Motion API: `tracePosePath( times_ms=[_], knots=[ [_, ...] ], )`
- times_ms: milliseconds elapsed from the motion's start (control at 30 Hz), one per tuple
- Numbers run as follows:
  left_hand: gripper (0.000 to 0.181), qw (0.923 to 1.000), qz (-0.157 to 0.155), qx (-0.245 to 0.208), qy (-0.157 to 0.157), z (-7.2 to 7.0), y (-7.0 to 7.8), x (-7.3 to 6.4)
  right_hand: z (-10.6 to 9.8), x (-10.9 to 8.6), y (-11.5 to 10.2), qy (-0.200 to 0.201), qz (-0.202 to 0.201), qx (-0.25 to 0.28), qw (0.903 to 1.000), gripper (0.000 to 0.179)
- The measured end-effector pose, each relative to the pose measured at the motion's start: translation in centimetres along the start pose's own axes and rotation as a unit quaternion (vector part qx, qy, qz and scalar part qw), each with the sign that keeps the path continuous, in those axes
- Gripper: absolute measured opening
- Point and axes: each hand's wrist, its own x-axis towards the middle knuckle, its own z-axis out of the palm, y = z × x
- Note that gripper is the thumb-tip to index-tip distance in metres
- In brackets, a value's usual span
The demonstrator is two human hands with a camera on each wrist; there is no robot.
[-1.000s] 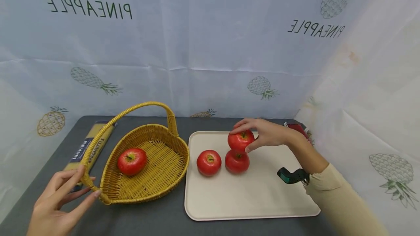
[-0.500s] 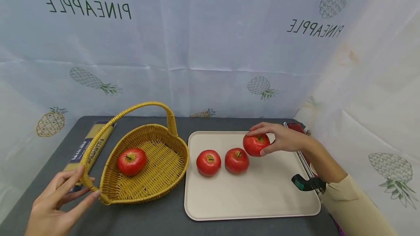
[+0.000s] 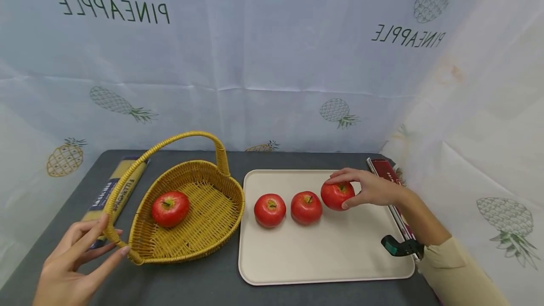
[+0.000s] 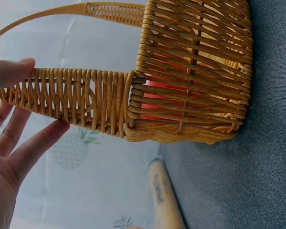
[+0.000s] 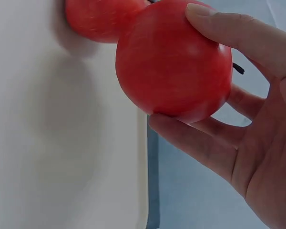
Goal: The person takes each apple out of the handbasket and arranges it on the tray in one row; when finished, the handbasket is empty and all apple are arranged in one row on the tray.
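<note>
My left hand (image 3: pixel 72 268) holds the handle base of a yellow wicker basket (image 3: pixel 212 230), thumb on one side and fingertips on the other in the left wrist view. Inside the basket lies one red apple (image 3: pixel 171 209). Over the beige tray (image 3: pixel 306 261), my right hand (image 3: pixel 376 189) grips another red apple (image 3: pixel 335 197) between thumb and fingers. In the right wrist view this held apple (image 5: pixel 174 62) seems slightly above the tray, with a shadow beneath. Two more apples, a left one (image 3: pixel 270 210) and a middle one (image 3: pixel 306 208), sit on the tray to its left.
A spaghetti packet (image 3: pixel 125 169) lies behind the basket handle at the left. At the tray's right edge is a dark red flat item (image 3: pixel 384 169), partly hidden by the right forearm. A pineapple-print cloth (image 3: pixel 272 60) hangs behind the dark table (image 3: pixel 191 287).
My right hand has carried its apple rightward and lower, from above the middle apple to a spot beside it. The left hand and basket have stayed put.
</note>
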Motion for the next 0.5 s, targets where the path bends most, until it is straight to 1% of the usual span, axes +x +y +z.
tracePosePath(
  times_ms=[200,400,500],
  knots=[
    [0.083,1.0000,0.007,-0.003,0.002,0.0,-0.2,0.0,0.9,-0.3,1.4,0.001,-0.013,-0.003,0.9999,0.063],
    [0.083,0.9995,0.024,-0.021,0.001,0.0,-0.6,0.1,1.5,-0.5,2.3,-0.005,0.001,-0.008,1.0000,0.060],
    [0.084,0.9994,0.026,-0.023,0.000,0.0,-0.6,0.1,1.7,-0.6,2.8,-0.005,0.007,-0.003,1.0000,0.061]
  ],
)
